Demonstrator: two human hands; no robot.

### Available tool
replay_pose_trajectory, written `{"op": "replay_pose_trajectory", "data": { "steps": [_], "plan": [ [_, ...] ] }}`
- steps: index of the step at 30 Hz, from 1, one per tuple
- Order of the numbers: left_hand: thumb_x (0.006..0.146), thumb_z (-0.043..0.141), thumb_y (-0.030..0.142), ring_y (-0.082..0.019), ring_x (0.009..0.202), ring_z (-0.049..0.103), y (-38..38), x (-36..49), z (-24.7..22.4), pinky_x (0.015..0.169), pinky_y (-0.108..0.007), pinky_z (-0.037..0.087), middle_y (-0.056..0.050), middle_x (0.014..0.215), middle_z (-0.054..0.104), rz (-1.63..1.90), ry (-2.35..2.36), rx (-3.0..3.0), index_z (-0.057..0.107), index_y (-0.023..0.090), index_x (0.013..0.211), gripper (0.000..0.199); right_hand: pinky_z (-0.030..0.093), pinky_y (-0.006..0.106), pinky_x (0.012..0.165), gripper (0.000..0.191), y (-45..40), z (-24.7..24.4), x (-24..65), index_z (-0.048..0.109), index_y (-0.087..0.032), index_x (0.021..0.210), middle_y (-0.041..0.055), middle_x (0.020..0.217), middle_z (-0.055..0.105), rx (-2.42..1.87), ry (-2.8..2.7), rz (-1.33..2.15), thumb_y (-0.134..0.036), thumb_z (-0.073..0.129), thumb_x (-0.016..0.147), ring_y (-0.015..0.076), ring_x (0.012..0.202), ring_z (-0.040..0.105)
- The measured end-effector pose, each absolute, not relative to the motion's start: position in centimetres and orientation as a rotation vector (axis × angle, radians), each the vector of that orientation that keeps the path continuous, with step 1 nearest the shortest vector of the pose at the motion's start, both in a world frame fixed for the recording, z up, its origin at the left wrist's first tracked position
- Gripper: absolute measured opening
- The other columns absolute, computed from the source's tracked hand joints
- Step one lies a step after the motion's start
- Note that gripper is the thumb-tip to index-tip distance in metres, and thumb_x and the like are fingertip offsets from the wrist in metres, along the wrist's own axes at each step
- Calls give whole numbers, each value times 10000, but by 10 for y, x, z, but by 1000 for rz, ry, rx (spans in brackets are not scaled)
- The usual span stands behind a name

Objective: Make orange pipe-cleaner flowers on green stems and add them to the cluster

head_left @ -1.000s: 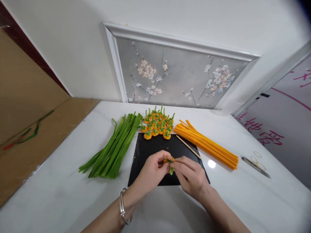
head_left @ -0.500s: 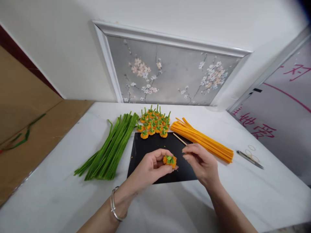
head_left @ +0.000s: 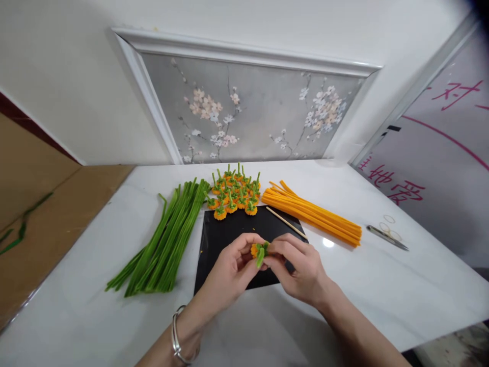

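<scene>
Above the front of a black mat (head_left: 225, 232), my left hand (head_left: 233, 262) pinches a small pipe-cleaner piece (head_left: 254, 250), with an orange ruffled body and a green top. My right hand (head_left: 300, 262) has closed its thumb and fingers on the green part from the other side, and the fingertips partly cover it. One green end sticks out toward me between the hands. A thin wooden stick (head_left: 286, 223) lies on the mat just beyond my right hand. Several similar orange pieces with upright green stems (head_left: 233, 193) stand grouped at the mat's back edge.
On the left lies a bundle of green pipe cleaners (head_left: 168, 244); at the right, a bundle of orange ones (head_left: 313, 213). Tweezers (head_left: 387, 237) and thin rings (head_left: 385, 228) are farther right on the white table (head_left: 382, 300). Cardboard (head_left: 76, 214) borders the left side.
My right hand has moved left from beside the wooden stick to the green top of the piece. The piece has turned in my left hand, and the whole stick now shows.
</scene>
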State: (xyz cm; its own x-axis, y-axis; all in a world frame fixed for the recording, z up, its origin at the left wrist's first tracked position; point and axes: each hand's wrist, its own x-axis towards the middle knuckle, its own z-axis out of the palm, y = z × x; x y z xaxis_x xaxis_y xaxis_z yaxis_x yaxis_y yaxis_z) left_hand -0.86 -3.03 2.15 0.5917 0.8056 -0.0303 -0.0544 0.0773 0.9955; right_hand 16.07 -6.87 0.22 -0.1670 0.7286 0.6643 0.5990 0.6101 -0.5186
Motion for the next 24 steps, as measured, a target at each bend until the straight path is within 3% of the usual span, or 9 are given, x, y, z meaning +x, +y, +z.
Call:
{"op": "replay_pose_trajectory", "data": {
  "steps": [11,16,24],
  "plan": [
    [844,632,255,-127,787,631,-28,-10,16,791,-264,545,-13,883,663,753,750,1256,603,176,1010,186,562,281,711,226,-68,5,166,584,-206,1054,75,926,656,-1047,-1914,140,-85,490,887,170,849,637],
    [857,614,249,-114,771,617,-28,-9,15,761,-240,542,-8,874,649,745,757,1300,612,175,995,156,560,276,694,171,-67,-1,168,610,-198,1014,73,925,658,-1034,-1940,73,-102,553,885,164,818,636],
    [836,645,276,-134,791,639,-28,-8,18,795,-286,557,-26,880,666,707,759,1229,612,151,1000,209,547,289,687,250,-69,4,167,618,-155,1022,98,913,673,-1055,-2026,3,-39,441,888,175,809,624]
  ]
}}
